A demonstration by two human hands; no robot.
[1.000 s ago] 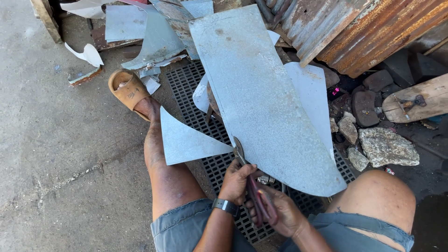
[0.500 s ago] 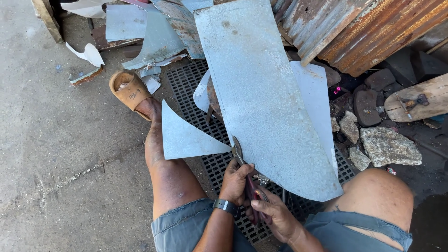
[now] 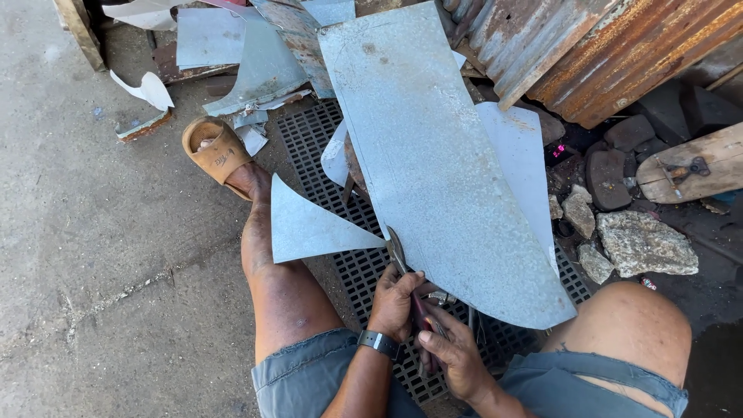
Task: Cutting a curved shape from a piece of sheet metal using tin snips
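A large grey sheet of galvanised metal lies slanted across a dark metal floor grating, its near edge between the person's knees. A pair of tin snips with dark reddish handles bites into the sheet's left edge; the blades point away from the person and a pointed, triangular flap of the same grey metal curls off to the left of the cut, resting on the left shin.

The left hand is closed around the snips' handles, fingers wrapped tight. The right hand sits just behind and below it, also curled on the handles, thumb on top; how far apart the handles stand is hard to tell, since both hands cover them. A dark wristwatch is on the left wrist.

The left foot, in a tan leather sandal, rests on the concrete floor beside the grating. Both legs are bare below grey-blue denim shorts.

Beyond the sheet lie scattered offcuts of grey metal. Rusty corrugated iron sheets lean at the upper right, with grey stones and a weathered wooden plank below them on dark ground.
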